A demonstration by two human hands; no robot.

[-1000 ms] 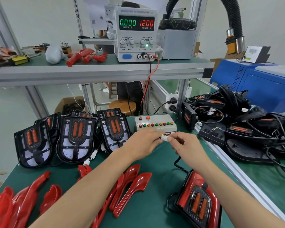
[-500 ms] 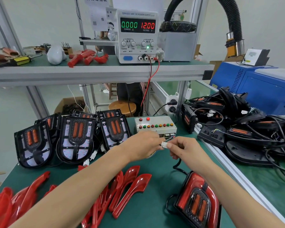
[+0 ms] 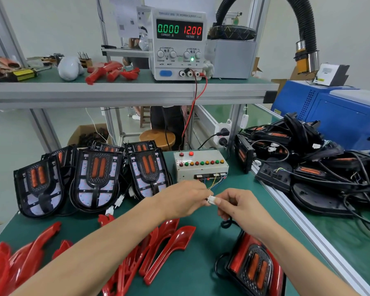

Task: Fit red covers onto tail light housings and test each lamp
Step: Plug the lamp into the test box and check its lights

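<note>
Our right hand (image 3: 239, 208) pinches the white plug (image 3: 212, 199) between thumb and forefinger, and our left hand (image 3: 184, 198) curls round the mating end, where thin coloured wires (image 3: 215, 181) run back to the test box (image 3: 199, 165). The two halves meet between the fingertips; we cannot tell whether they are fully seated. A black cable (image 3: 226, 223) drops from the right hand to the tail light (image 3: 254, 265) lying on the desk (image 3: 201, 272) near our right forearm, its red cover already fitted.

So we judge we are at the test step for this lamp. The power supply (image 3: 178, 42) on the shelf reads zero current at twelve volts, so nothing seems to be drawing power yet. The next move calls for pressing the plug home squarely, then freeing a hand for the buttons on the test box.

Loose red covers (image 3: 171, 242) lie beside our left forearm, and bare housings (image 3: 94, 178) stand behind them.
</note>
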